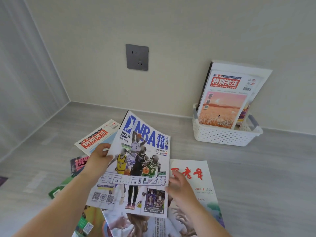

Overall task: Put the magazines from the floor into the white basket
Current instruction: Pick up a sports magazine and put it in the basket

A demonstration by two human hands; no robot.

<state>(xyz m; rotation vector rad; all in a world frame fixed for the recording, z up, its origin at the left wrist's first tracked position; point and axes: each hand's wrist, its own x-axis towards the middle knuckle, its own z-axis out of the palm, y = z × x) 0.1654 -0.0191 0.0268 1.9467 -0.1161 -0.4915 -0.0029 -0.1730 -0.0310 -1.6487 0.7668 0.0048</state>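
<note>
An NBA magazine (136,168) with basketball players on its cover is lifted off the floor, tilted toward me. My left hand (98,159) grips its left edge, thumb on the cover. My right hand (179,187) touches its right edge, blurred, fingers apart. Several more magazines lie spread on the floor beneath: a white one with red characters (193,178) at the right, a red-titled one (97,137) at the left, others partly hidden. The white perforated basket (222,135) stands against the wall at the right, holding upright magazines (225,100).
A grey wall socket (137,57) sits on the beige wall above the pile. The grey floor meets a room corner at the left. A dark object (2,180) pokes in at the left edge. Bare floor lies between pile and basket.
</note>
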